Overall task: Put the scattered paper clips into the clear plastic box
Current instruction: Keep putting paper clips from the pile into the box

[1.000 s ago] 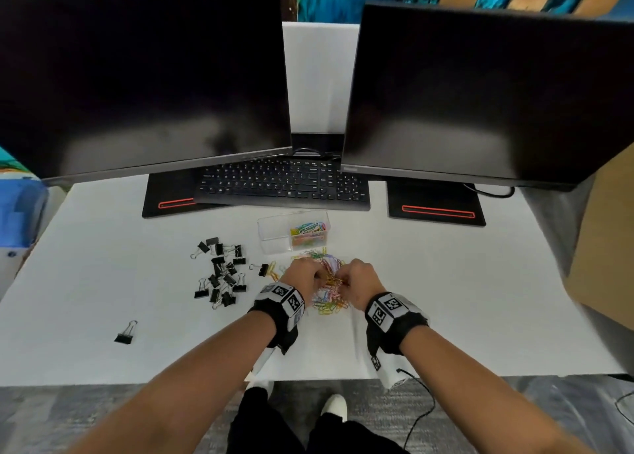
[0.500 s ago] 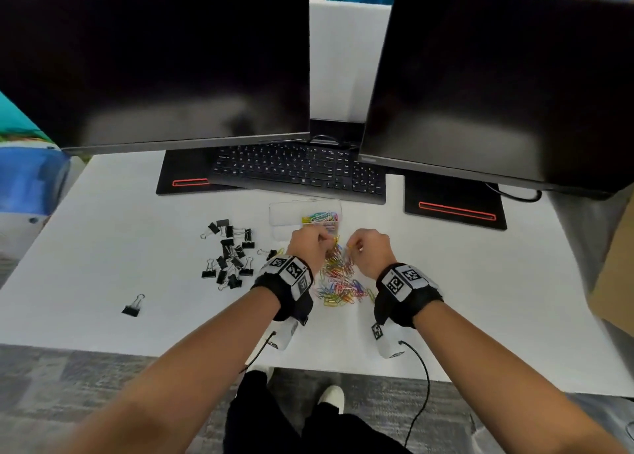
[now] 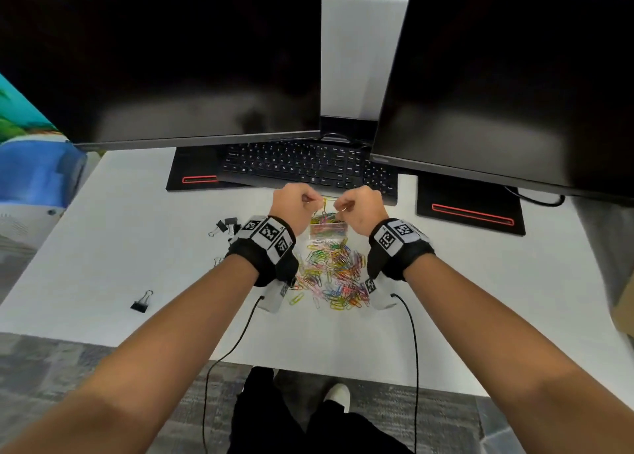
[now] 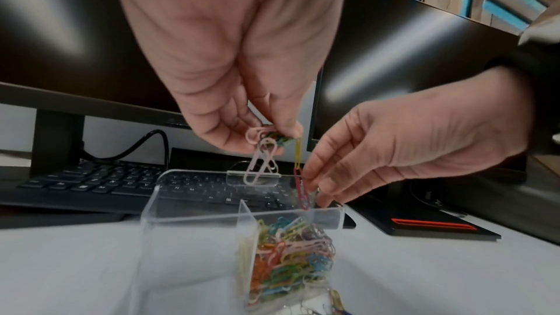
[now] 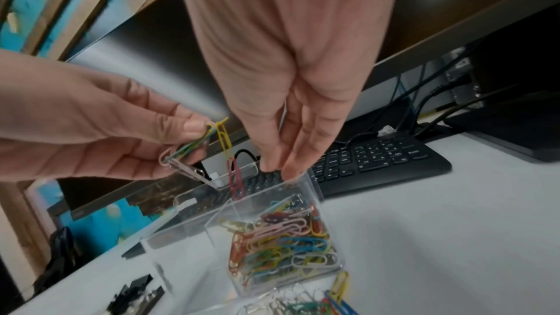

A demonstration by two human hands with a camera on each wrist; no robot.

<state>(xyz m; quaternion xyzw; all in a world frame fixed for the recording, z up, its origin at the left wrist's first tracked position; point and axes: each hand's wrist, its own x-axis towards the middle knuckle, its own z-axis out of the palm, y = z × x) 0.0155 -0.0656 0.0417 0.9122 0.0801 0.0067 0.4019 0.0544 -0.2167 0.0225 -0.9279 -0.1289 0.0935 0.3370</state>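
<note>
The clear plastic box [image 3: 327,229] stands on the white desk, its right compartment [image 4: 288,260] filled with coloured paper clips and its left compartment bare. My left hand [image 4: 272,137] hovers over the box and pinches a bunch of paper clips [image 5: 194,145]; pink clips and a linked yellow and red clip [image 4: 301,188] dangle from it into the box. My right hand [image 5: 278,168] is beside it, fingers pointing down at the box rim [image 5: 315,191], with a small pale clip [image 3: 339,207] showing at its fingertips. A loose pile of coloured clips [image 3: 336,271] lies just in front of the box.
Black binder clips [image 3: 224,225] lie left of the box, one more [image 3: 140,303] further left. A black keyboard [image 3: 302,165] sits right behind the box, under two dark monitors [image 3: 161,58] [image 3: 514,76] on black bases. The desk's front edge is near my forearms.
Both hands lifted off the clip pile and moved away from me, over the box, taking clips along. The pile now lies uncovered.
</note>
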